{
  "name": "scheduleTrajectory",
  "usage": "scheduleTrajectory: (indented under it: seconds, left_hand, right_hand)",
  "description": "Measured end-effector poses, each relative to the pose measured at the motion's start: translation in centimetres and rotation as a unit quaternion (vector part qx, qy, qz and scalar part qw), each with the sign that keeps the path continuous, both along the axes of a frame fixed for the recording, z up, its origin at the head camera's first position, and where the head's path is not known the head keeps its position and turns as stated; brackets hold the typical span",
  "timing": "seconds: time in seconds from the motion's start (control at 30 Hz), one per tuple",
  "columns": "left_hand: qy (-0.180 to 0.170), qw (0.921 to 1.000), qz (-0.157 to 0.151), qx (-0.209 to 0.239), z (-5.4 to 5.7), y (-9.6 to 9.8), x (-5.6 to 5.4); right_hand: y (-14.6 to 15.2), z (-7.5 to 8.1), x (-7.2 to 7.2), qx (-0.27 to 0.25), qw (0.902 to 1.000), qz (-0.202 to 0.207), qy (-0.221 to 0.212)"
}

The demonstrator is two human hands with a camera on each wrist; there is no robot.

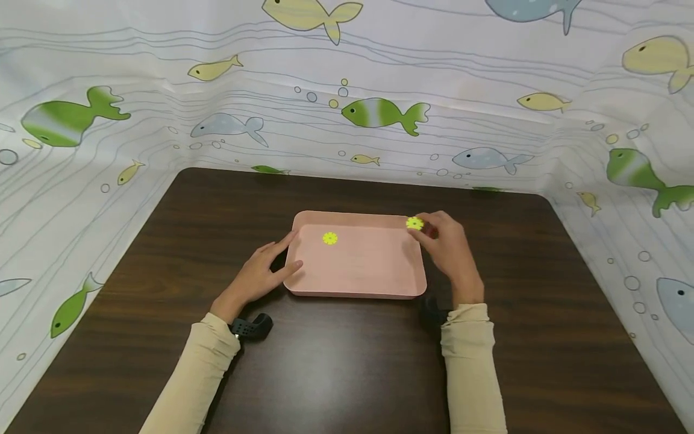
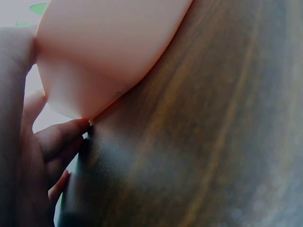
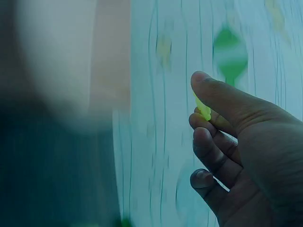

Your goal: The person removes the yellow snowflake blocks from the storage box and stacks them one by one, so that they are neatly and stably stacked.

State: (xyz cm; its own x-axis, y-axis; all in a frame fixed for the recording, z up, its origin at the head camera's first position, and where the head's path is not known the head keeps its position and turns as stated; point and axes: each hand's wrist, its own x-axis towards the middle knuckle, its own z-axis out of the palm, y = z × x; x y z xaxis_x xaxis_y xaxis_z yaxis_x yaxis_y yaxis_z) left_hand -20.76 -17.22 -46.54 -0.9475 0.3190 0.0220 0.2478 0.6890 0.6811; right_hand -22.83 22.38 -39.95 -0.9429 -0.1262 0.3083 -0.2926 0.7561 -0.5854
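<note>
A shallow pink tray (image 1: 355, 265) lies on the table. My left hand (image 1: 261, 272) grips its left side, thumb over the rim inside and fingertips against the outer edge; in the left wrist view the fingers (image 2: 64, 135) touch the tray's wall (image 2: 109, 52). Inside the tray, toward the left, is a yellow-green notched disc (image 1: 330, 239), flower-shaped. Between thumb and fingers my right hand (image 1: 449, 247) pinches a second such disc (image 1: 414, 223), at the tray's far right corner. The right wrist view shows that disc (image 3: 202, 108) edge-on. Something small and red (image 1: 432, 232) shows behind the right fingers, its kind unclear.
The dark wood-grain table (image 1: 325, 361) extends around the tray. A white cloth (image 1: 303, 132) printed with fish stands along its back and sides. Black straps with small devices (image 1: 252, 327) sit at both wrists.
</note>
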Motion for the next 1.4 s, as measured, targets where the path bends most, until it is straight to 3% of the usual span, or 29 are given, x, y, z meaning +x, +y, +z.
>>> scheduleTrajectory:
  seconds: [0.2, 0.4, 0.67, 1.4]
  left_hand:
    - [-0.001, 1.0, -0.002, -0.008, -0.1, -0.1, -0.1]
    - [-0.001, 1.0, -0.004, -0.004, -0.1, 0.1, -0.1]
    - [0.001, 1.0, -0.003, -0.007, -0.2, 0.0, 0.0]
    - [-0.009, 0.9999, 0.002, -0.003, -0.2, 0.1, -0.2]
  right_hand:
    - [7.8, -1.5, 2.6, -0.009, 0.9953, -0.088, -0.038]
    - [11.6, -3.3, 4.0, -0.033, 0.99, -0.108, -0.084]
    - [11.9, -4.2, 3.7, -0.065, 0.9857, -0.092, -0.126]
    - [11.7, -3.8, 3.2, -0.045, 0.9816, -0.081, -0.167]
